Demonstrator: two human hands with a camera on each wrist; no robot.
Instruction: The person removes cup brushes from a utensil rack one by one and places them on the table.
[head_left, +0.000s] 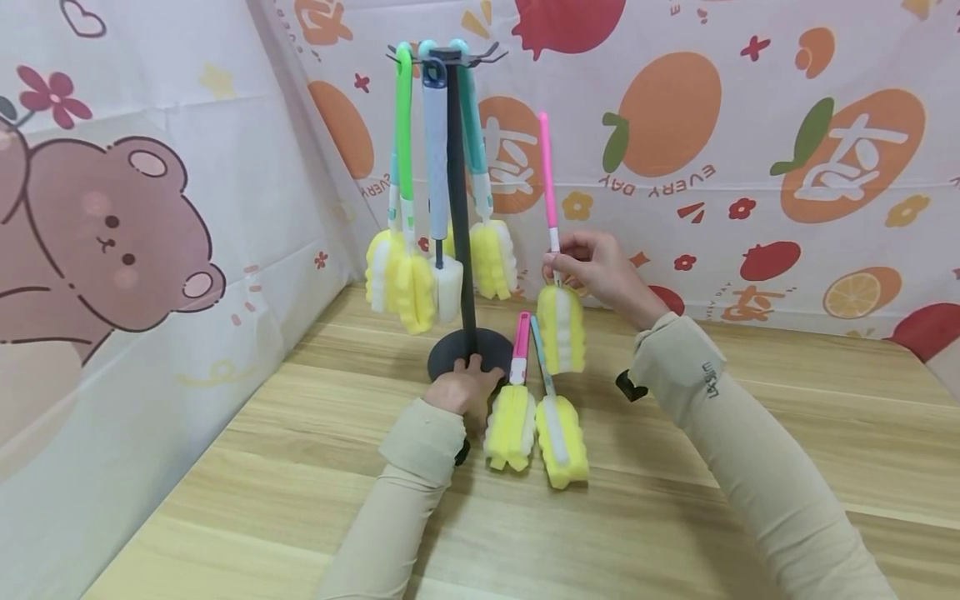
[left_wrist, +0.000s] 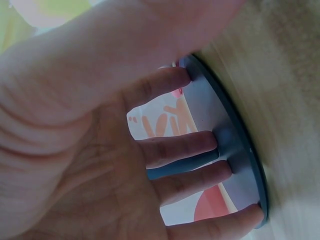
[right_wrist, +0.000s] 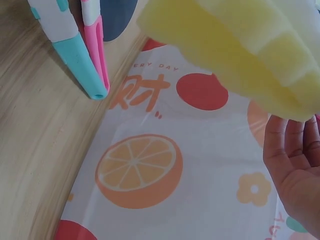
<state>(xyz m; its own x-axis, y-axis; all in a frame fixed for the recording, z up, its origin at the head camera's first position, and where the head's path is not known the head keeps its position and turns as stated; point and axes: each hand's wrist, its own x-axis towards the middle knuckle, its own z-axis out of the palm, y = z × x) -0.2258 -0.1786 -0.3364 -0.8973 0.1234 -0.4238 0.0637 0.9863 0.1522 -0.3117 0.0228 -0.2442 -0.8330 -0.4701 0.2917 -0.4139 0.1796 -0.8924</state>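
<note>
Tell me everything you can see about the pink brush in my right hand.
The brush has a slim, bright pink handle, seemingly plastic, with a white lower section. Its ridged head, yellow with a white strip, looks like sponge. It is nearly upright, head down, apparently clear of the table and apart from the black stand. Your right hand pinches it just above the head.

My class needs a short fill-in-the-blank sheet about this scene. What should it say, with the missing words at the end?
1. The right hand holds a brush with a ____ handle.
2. Besides white, its sponge is ____.
3. Exactly ____ brushes lie on the table.
4. Only the ____ hand touches the base of the stand.

Missing words: pink; yellow; two; left.
</note>
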